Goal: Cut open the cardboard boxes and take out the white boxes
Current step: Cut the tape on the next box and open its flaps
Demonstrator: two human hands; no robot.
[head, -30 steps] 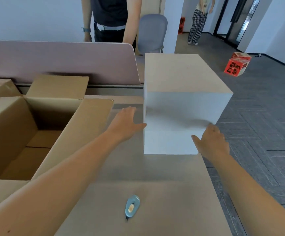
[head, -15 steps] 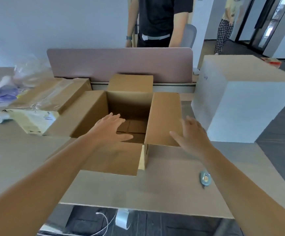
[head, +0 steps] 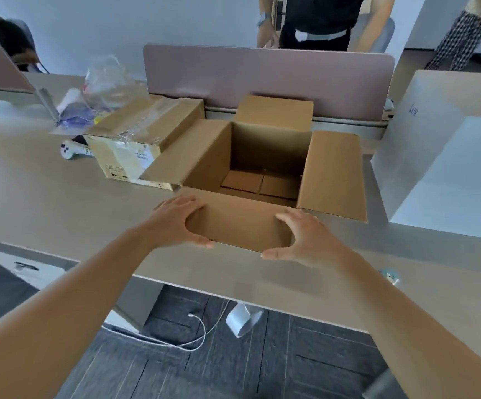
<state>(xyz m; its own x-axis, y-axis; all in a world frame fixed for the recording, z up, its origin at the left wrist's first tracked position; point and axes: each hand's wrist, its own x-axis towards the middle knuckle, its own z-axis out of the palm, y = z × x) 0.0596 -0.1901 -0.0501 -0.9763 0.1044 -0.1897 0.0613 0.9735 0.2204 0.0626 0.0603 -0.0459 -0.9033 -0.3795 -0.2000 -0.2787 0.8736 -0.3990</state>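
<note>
Cardboard box (head: 265, 156) near flap (head: 239, 226) between left hand (head: 176, 223), right hand (head: 305, 240)

Both hands hold the near flap of the open cardboard box (head: 265, 156): left hand (head: 176, 223) at its left edge; right hand (head: 305, 240) at its right; white box (head: 446, 156) stands just beside on the desk (head: 46, 191).

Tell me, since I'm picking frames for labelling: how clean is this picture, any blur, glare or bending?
Head view: the open cardboard box and both hands are fairly sharp; the plastic wrap at the far left and the picture's edges are smeared; the taped cardboard box shows glare; the wide lens bends the desk edge.
</note>
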